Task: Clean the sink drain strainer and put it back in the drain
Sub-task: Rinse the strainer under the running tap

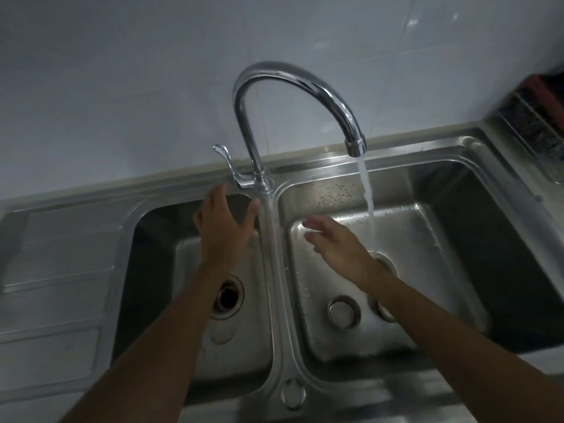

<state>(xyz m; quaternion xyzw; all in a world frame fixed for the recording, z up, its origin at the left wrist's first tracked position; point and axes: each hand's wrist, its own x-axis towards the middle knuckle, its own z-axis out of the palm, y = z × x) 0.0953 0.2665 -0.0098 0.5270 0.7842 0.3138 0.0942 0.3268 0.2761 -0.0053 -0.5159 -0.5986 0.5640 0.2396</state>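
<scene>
A round metal drain strainer (344,311) lies on the floor of the right basin (427,233), left of that basin's drain (385,312), which my right forearm partly hides. Water runs from the chrome faucet spout (355,146) down into the right basin. My right hand (334,242) hovers open over that basin, left of the stream, holding nothing. My left hand (224,222) is open with fingers spread just below the faucet lever (232,166). The left basin's drain (229,296) is an open dark hole.
A steel drainboard (58,261) lies left of the left basin. A wire rack (537,123) with dark items sits at the far right by the white tiled wall. A round cap (293,393) sits on the divider near the front edge.
</scene>
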